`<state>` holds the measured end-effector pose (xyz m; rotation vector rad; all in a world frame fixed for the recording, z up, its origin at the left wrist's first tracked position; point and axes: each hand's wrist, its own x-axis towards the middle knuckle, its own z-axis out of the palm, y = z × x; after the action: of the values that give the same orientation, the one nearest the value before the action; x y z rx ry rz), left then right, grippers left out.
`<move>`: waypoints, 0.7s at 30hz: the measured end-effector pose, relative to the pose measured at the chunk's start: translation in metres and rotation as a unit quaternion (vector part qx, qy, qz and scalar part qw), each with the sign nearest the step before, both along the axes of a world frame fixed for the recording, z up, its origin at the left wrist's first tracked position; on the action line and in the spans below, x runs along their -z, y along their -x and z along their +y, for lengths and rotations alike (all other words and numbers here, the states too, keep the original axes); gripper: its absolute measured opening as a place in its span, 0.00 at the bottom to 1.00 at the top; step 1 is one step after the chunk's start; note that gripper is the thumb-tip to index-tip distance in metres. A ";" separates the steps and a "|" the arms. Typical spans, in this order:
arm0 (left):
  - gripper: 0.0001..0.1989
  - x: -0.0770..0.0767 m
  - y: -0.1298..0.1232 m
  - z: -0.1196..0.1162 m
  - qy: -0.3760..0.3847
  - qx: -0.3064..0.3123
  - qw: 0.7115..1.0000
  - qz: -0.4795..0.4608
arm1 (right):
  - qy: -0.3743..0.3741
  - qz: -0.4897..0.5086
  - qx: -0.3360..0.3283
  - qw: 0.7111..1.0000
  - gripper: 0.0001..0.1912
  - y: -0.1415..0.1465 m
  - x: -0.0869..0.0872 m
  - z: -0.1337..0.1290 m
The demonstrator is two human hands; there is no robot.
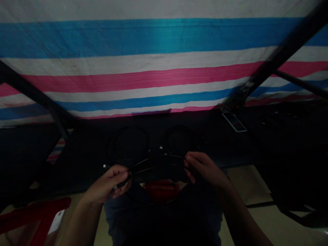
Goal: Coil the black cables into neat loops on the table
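Note:
A thin black cable [153, 167] is stretched in loops between my two hands, just above the near edge of the table. My left hand [116, 181] is closed around one side of it, and a light-coloured plug [105, 166] sticks out beside that hand. My right hand [201, 167] pinches the other side between thumb and fingers. Beyond my hands, a coiled black cable [132, 127] lies on the table at left, and a second coiled cable [179, 127] lies to its right. A small white connector [161, 148] shows between the coils.
The dark table [84, 143] runs across in front of me. A phone [234, 122] lies at its right rear. Behind hangs a striped sheet [143, 80], with slanted dark posts [279, 58] at the sides. A red frame [38, 212] stands at lower left.

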<state>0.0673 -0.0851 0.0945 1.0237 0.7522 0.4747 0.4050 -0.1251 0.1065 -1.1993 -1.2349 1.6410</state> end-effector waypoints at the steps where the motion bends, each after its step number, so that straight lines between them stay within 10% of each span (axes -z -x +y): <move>1: 0.28 0.002 -0.001 -0.001 0.006 -0.011 1.000 -0.021 | 0.006 0.011 0.011 1.000 0.21 0.000 0.000 0.001; 12: 0.26 -0.009 -0.055 0.003 0.165 -0.294 0.905 -0.259 | 0.025 0.163 0.079 0.983 0.18 0.023 0.015 -0.013; 21: 0.22 0.010 -0.060 -0.008 0.038 -0.262 0.955 -0.133 | 0.062 0.240 0.090 0.965 0.24 0.029 0.014 -0.020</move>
<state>0.1269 -0.0928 0.0846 0.6608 0.7880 1.0132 0.3763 -0.1448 0.0929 -0.8801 -0.7090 1.7532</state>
